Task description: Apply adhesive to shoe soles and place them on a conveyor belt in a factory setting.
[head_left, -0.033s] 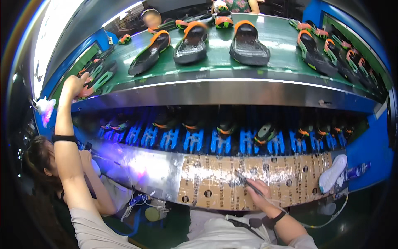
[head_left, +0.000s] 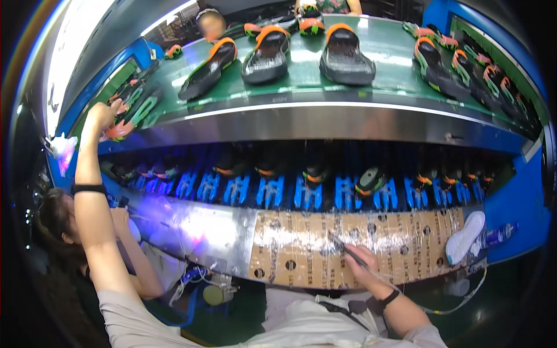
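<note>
Left hand is stretched way out at a curvy coral-and-green shoe part on a glossy green belt, can't tell its grip; right hand pinches a slim dark corded tool over shiny plastic-covered brown cardboard.

Shoe soles on upper belt, cardboard on bench below, bottle right of cardboard

Bright strip light upper left; blue panel right; dark-green floor.
</note>
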`<state>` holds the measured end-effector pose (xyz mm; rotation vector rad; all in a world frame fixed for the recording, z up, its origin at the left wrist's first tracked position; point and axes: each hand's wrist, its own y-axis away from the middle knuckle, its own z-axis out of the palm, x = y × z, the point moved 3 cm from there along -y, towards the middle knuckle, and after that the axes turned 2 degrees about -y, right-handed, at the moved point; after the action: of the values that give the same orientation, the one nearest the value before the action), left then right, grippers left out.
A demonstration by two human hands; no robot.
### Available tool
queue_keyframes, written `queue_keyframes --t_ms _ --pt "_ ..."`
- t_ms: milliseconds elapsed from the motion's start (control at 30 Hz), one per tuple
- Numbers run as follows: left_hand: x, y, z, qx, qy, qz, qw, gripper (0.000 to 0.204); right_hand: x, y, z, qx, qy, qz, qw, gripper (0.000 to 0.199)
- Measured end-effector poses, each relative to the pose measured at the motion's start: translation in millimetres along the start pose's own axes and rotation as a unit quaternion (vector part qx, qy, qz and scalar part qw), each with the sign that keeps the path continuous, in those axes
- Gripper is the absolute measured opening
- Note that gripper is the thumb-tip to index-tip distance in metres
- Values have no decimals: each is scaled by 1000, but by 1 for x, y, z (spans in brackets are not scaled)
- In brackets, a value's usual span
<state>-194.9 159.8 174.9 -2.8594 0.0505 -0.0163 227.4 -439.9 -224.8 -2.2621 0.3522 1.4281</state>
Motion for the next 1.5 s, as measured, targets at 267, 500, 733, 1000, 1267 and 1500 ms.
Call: queue_keyframes --t_ms 267,500,733,1000,1267,1500 --pt "41 27 33 -29 150 111 982 65 -8 8 -6 55 5 -24 998 32" --pt "21 75 68 -87 484 70 868 33 -7 2 3 67 16 -68 995 31" --pt "114 285 102 -81 744 133 650 22 -3 10 4 54 -1 -102 993 29" --pt "184 499 224 -408 856 -94 304 42 -14 15 -20 106 -173 85 976 18" --pt "193 556 224 -430 884 -57 172 90 -81 -2 4 19 -321 134 937 20" --pt "202 572 226 -441 872 -95 191 90 -140 -25 34 -39 -279 111 953 20"
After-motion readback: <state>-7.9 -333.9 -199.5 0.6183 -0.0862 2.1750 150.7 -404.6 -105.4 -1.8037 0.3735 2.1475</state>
